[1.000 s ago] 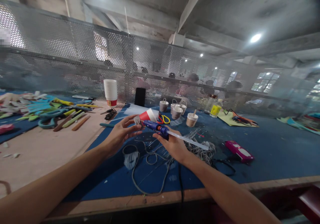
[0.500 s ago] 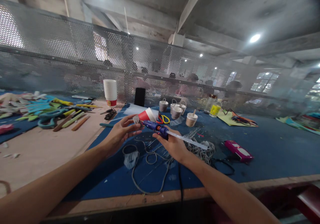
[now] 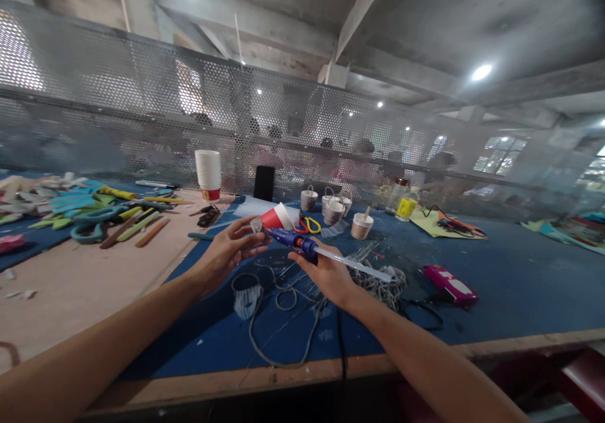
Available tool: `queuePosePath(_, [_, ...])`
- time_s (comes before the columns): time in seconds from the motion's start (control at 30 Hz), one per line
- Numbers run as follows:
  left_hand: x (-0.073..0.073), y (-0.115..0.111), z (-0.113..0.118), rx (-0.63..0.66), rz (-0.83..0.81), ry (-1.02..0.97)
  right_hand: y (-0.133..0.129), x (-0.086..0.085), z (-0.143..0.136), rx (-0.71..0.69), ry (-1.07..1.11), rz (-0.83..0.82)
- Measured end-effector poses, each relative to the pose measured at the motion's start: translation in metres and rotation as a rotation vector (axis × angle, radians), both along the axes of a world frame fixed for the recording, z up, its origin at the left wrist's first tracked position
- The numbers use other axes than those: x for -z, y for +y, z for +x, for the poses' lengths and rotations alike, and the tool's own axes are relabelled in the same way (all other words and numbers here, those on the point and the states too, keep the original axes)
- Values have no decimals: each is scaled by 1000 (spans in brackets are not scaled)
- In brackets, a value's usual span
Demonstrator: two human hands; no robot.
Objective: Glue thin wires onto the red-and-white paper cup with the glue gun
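My right hand is wrapped round a blue glue gun, a long clear glue stick jutting from its rear. The gun's nozzle points left, at a small greyish, partly see-through piece pinched in the fingers of my left hand. Just behind the nozzle is a red and white paper cup, tilted on its side. Loose grey cord lies in loops on the blue mat below both hands, with a tangled heap of it beside my right wrist.
Several small cord-wrapped cups and red-yellow scissors sit behind my hands. A stack of paper cups and a black phone stand further back. Tools lie left, a magenta box right. People show behind the mesh screen.
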State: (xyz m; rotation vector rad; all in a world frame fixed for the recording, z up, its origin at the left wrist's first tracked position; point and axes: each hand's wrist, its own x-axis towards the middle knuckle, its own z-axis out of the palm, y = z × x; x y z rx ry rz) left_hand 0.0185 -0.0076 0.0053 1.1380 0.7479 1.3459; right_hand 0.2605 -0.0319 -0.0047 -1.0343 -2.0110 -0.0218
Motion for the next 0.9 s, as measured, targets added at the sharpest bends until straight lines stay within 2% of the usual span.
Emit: queuePosePath(0.9, [-2, 1, 0, 8, -24, -47, -2, -2, 1, 6, -23, -16])
